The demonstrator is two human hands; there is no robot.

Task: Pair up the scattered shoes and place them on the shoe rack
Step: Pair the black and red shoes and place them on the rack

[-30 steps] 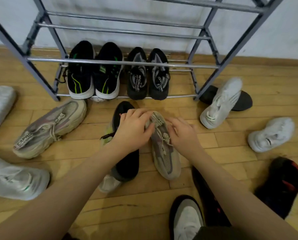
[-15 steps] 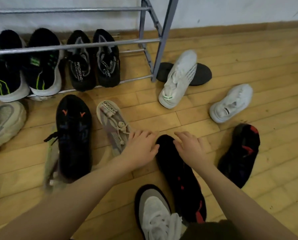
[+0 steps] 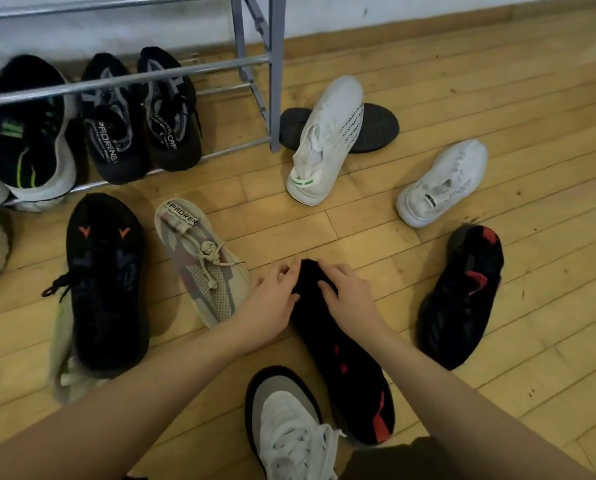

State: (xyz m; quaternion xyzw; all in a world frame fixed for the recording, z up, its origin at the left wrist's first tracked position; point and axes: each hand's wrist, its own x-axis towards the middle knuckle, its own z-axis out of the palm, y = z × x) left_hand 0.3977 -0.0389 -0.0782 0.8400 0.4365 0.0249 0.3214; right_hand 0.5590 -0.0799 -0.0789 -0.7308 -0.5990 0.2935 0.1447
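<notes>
Both hands rest on the toe end of a black shoe with red marks (image 3: pixel 348 368) lying on the floor in front of me. My left hand (image 3: pixel 272 303) grips its left side and my right hand (image 3: pixel 348 299) presses on its top. A matching black and red shoe (image 3: pixel 462 299) lies to the right. The beige PAOREN shoe (image 3: pixel 203 261) sits just left of my left hand, apart from it. The grey metal shoe rack (image 3: pixel 274 74) stands at the back left, with two black pairs on its bottom shelf.
A black shoe with orange marks (image 3: pixel 106 278) lies on a pale green shoe at left. Two white shoes (image 3: pixel 327 140) (image 3: pixel 441 183) and a dark sole (image 3: pixel 376 128) lie by the rack's right leg. A white and black shoe (image 3: pixel 289 424) is near my knee.
My hands let go of the beige shoe, moved right and settled on the black and red shoe's toe. My view swung to the right.
</notes>
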